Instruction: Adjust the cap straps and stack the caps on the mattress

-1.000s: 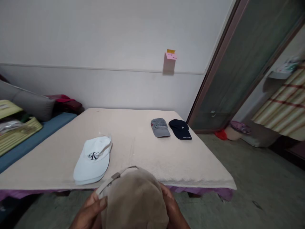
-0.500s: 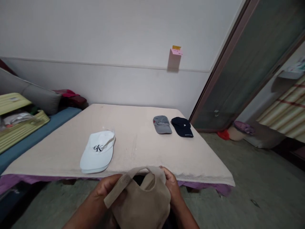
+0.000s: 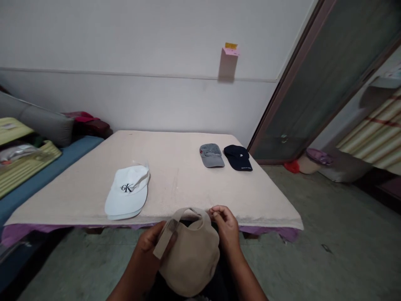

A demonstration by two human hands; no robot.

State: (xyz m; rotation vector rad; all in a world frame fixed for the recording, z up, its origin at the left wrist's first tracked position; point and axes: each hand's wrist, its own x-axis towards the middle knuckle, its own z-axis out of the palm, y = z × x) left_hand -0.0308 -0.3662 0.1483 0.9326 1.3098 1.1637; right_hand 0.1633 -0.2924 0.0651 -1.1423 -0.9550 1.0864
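White cap [image 3: 127,192], logo up, lies flat near the front left of the bench [image 3: 175,138]. Left hand [image 3: 148,244], held off the bench's front edge: fingers [image 3: 156,230] close on the loose strap [image 3: 165,243] of the beige cap [image 3: 191,259]. The cap is in mid-air between both hands with its back opening up (probably because it is held only at the strap). Right hand [image 3: 228,229]: fingertips pinch the strap's far end. Grey cap [image 3: 211,155] and navy cap [image 3: 238,157] sit side by side at the far right.
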